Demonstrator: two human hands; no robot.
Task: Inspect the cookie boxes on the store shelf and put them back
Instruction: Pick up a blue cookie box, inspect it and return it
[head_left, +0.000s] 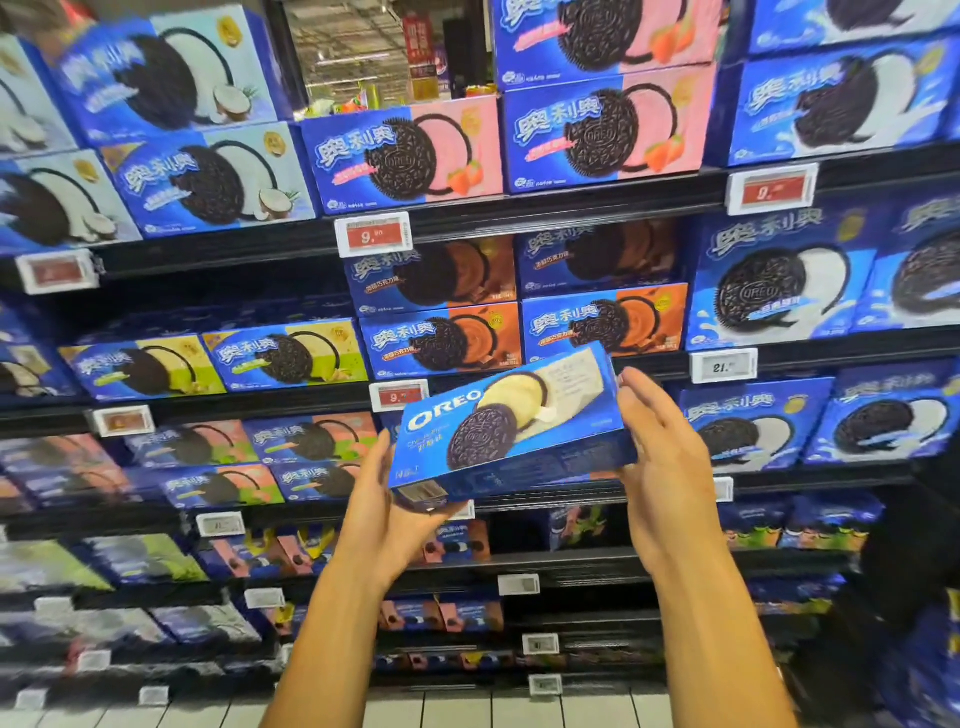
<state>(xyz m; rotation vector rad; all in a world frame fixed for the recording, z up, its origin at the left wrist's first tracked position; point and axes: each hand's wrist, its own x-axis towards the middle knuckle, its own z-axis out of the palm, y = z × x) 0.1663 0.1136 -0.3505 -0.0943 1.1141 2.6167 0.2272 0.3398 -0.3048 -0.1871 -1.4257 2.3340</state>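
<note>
A blue Oreo cookie box (511, 421) with a dark cookie and pale cream on its face is held tilted in front of the shelves, its right end higher. My left hand (395, 512) cups its lower left end from beneath, fingers curled round the end flap. At the box's right end my right hand (662, 452) has its fingers fairly straight, fingertips touching the upper corner. The box's far side is hidden.
Store shelves (519, 213) full of blue cookie boxes fill the view: coconut boxes (208, 182) top left, strawberry boxes (405, 156) at centre, chocolate boxes (441, 343) just behind the held box. Price tags (373, 235) line the shelf edges. Tiled floor (467, 712) shows at the bottom.
</note>
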